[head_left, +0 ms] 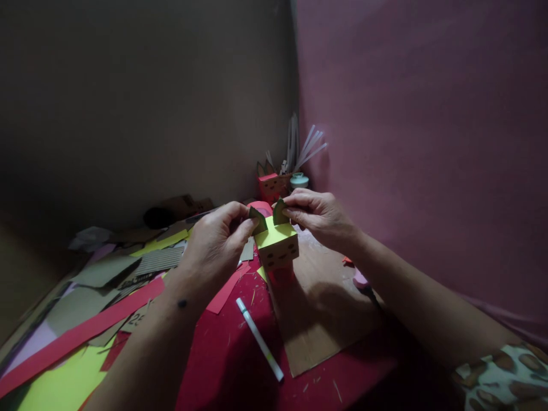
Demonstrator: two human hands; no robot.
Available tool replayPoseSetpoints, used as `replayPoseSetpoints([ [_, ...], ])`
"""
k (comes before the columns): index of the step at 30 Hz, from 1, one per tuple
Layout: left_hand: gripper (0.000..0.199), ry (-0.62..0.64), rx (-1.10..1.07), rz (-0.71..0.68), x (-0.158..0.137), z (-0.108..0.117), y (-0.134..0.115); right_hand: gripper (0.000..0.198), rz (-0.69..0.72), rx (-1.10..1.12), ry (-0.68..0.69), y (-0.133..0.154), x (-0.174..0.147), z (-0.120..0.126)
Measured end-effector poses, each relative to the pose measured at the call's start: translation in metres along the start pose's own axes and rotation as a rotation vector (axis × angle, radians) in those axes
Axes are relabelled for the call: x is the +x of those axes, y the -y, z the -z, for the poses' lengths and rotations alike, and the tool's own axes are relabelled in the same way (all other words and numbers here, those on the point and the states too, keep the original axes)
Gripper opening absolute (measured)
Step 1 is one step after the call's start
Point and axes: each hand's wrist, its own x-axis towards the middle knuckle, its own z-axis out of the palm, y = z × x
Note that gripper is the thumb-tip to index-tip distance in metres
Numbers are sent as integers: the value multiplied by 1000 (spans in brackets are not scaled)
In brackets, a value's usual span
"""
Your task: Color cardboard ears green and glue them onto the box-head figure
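A small cardboard figure (280,251) with a yellow top and a drawn face stands on the cardboard sheet (329,319). Two dark green paper ears rise from its top. My left hand (220,231) pinches the left ear (259,221) between thumb and fingers. On the other side, my right hand (319,214) pinches the right ear (279,212). Below the yellow-topped head, the figure's lower part looks red and lies in shadow.
A white marker (260,341) lies on the red table (214,365). Cardboard scraps (107,271), a red paper strip (85,331) and yellow paper (64,379) spread at left. Behind are another eared figure (269,187), a teal-lidded jar (299,180) and white sticks (311,147).
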Motion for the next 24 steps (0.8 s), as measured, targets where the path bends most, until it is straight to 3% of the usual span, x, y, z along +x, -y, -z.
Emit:
replayPoseSetpoints([
  [24,13,-46,-39,-10,1,-3,1,14,36,-13,4,-2,-2,0],
])
